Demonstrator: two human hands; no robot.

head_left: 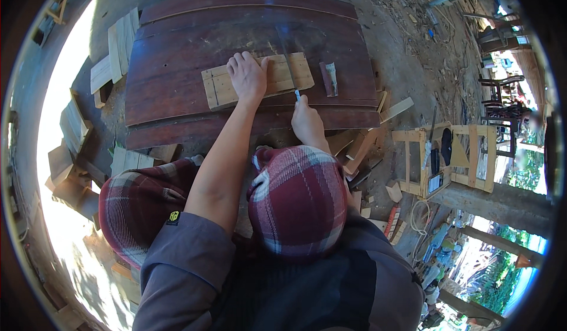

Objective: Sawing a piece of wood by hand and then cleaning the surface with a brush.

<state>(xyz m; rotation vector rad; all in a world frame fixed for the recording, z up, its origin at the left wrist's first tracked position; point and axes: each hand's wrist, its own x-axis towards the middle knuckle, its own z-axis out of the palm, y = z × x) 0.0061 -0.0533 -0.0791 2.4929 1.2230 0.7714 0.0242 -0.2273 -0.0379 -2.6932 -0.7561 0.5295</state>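
- Guiding the saw-like tool (290,68) well likely calls for light, level strokes from the right hand (308,121), which wraps its handle (297,94) above the near edge of the table (177,53), forearm partly behind the right knee (298,201).
- Farther in, the plank (221,88) lies near the table's middle, the tool crossing its right end; steady weight should keep it from shifting.
- Resting palm-down on it, the left hand (247,78) has its thumb apart, arm stretched nearly straight, fingertips toward the table's far edge.

Grey sleeve (186,254), black-and-yellow tag (173,217), maroon-and-white plaid legwear (298,204)
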